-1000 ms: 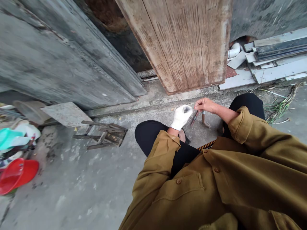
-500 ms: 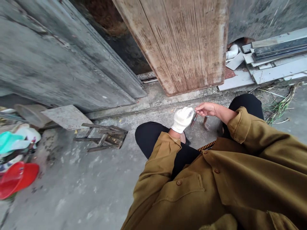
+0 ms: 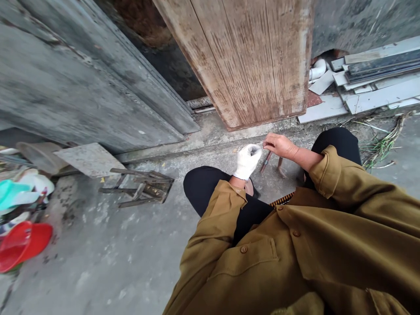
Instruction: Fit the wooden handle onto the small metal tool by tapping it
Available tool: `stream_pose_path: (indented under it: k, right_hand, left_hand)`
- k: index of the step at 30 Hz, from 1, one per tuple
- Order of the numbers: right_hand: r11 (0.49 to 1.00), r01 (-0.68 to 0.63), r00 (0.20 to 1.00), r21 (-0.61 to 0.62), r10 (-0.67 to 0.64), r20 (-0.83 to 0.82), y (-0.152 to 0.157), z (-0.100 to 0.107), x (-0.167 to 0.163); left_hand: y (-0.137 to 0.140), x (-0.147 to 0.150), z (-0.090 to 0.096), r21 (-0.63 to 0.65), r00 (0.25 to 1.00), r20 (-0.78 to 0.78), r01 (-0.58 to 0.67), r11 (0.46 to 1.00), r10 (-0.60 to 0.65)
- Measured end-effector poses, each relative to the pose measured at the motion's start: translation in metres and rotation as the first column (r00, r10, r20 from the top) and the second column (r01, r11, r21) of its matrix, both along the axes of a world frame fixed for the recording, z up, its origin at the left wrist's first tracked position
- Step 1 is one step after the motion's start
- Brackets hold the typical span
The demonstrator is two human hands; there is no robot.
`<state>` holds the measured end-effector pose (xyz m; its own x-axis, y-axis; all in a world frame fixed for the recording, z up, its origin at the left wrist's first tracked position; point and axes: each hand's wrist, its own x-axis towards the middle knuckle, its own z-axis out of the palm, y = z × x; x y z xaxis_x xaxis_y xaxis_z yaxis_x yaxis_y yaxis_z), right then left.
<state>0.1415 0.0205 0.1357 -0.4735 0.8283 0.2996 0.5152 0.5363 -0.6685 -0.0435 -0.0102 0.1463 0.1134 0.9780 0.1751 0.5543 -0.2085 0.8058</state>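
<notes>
My left hand [image 3: 248, 160] wears a white knitted glove and is closed, thumb and fingers curled into a loop with a dark hollow. Just right of it is my bare right hand [image 3: 281, 145], palm down, fingertips pinched near the gloved fingers. Whatever either hand may hold is too small to make out. On the concrete below the right hand lies a thin reddish-brown rod with a metallic-looking band [image 3: 265, 162]. Beside it a curved brownish piece [image 3: 281, 168] shows, partly hidden by the right hand; I cannot tell whether the two are joined.
A wooden panel [image 3: 249, 65] leans at the wall ahead. At left lie a small wooden stool [image 3: 144, 189] on its side, a grey board [image 3: 88, 160] and a red plastic basin [image 3: 36, 240]. White boards [image 3: 380, 96] are stacked at right, near some pulled grass [image 3: 382, 146].
My right hand has turned more palm down and risen slightly, moving a little left. The gloved hand has rotated so that its curled opening shows. The brown rod is more exposed.
</notes>
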Motion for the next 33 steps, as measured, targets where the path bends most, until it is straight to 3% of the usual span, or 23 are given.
stream_pose_path:
  k: [4,7,8,9,11,12,13,14,15,16,19,21,23,25,33]
  right_hand:
    - [0.997,-0.066,0.997,-0.034,0.065,-0.045,0.000,0.007,0.000]
    - [0.964,-0.046,0.986,-0.260,0.002,-0.168,0.000,0.009,-0.002]
    - [0.914,-0.050,0.972,-0.402,-0.047,-0.229,0.000,0.009,-0.003]
    - [0.828,-0.079,0.950,-0.555,-0.105,-0.293,-0.001,0.009,-0.004]
    - [0.582,-0.221,0.890,-0.782,-0.208,-0.407,-0.002,0.009,-0.004]
    - [0.475,-0.300,0.857,-0.827,-0.246,-0.452,-0.002,0.009,-0.004]
    - [0.411,-0.358,0.830,-0.838,-0.270,-0.488,-0.003,0.009,-0.004]
    - [0.396,-0.391,0.815,-0.831,-0.271,-0.512,-0.003,0.009,-0.003]
    - [0.424,-0.395,0.814,-0.815,-0.250,-0.525,-0.003,0.010,-0.003]
    - [0.493,-0.372,0.825,-0.787,-0.213,-0.524,-0.003,0.010,-0.003]
    - [0.805,-0.188,0.912,-0.563,-0.070,-0.405,-0.002,0.008,-0.005]
    - [0.943,-0.062,0.961,-0.326,-0.032,-0.275,-0.001,0.006,-0.006]
    - [0.990,-0.005,0.984,-0.143,-0.021,-0.178,0.000,0.005,-0.006]
    - [0.999,0.006,0.993,-0.042,-0.011,-0.118,0.001,0.004,-0.004]
    - [0.994,-0.053,0.998,0.095,0.050,0.034,-0.002,0.006,0.002]
  left_hand:
    - [0.000,-0.002,-0.001,0.081,0.996,-0.082,0.030,0.996,-0.024]
    - [0.000,-0.006,-0.003,0.180,0.980,-0.192,0.085,0.980,-0.049]
    - [0.000,-0.007,-0.003,0.212,0.969,-0.240,0.119,0.970,-0.066]
    - [-0.001,-0.008,-0.003,0.237,0.953,-0.289,0.157,0.959,-0.084]
    - [-0.001,-0.009,-0.003,0.252,0.920,-0.370,0.230,0.940,-0.126]
    - [-0.001,-0.009,-0.003,0.245,0.913,-0.383,0.247,0.937,-0.141]
    - [-0.001,-0.008,-0.003,0.234,0.920,-0.364,0.240,0.942,-0.144]
    - [-0.001,-0.007,-0.003,0.214,0.941,-0.310,0.206,0.955,-0.134]
    - [-0.001,-0.005,-0.003,0.177,0.970,-0.220,0.146,0.973,-0.106]
    - [0.000,-0.003,-0.002,0.113,0.992,-0.106,0.080,0.990,-0.068]
    - [0.001,0.001,-0.001,-0.190,0.972,0.230,0.005,0.982,0.040]
    - [0.001,0.003,0.001,-0.324,0.930,0.361,0.058,0.944,0.067]
    - [0.000,0.004,0.003,-0.364,0.902,0.422,0.079,0.928,0.089]
    - [0.000,0.004,0.005,-0.370,0.889,0.446,0.074,0.926,0.107]
    - [0.000,0.006,0.002,-0.383,0.890,0.442,0.079,0.920,0.108]
